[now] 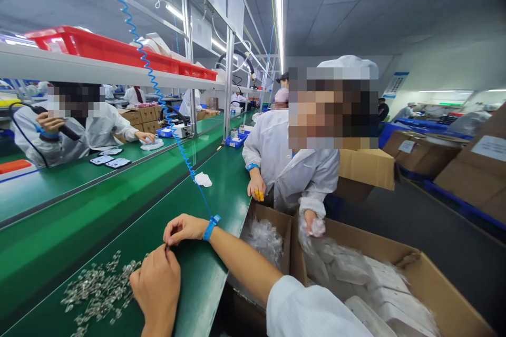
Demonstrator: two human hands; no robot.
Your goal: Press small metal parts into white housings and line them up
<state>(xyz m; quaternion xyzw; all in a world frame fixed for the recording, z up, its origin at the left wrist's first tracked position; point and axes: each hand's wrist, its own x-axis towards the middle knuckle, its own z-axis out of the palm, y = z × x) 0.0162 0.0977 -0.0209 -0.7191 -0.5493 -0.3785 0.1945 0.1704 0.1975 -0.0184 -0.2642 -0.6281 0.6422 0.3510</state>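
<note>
My left hand [157, 281] is above the green bench top, its fingers pinched together at the tips. My right hand [185, 228] comes in from the right and meets it, thumb and fingertips pressed against the same spot. A tiny dark bit shows between the two sets of fingertips, too small to name. Around my right wrist is a blue wrist strap [212, 227], joined to a coiled blue cord [169, 121]. Left of my left hand lies a loose pile of small shiny metal parts [100, 289].
Beside me on the right, a co-worker [288, 163] reaches into a cardboard box [443, 289] of plastic-wrapped white pieces. Another box [282, 218] holds clear plastic bags. A crumpled white tissue [203, 179] and a blue tray [237, 139] lie further along the bench. Overhead is a shelf with red bins [103, 50].
</note>
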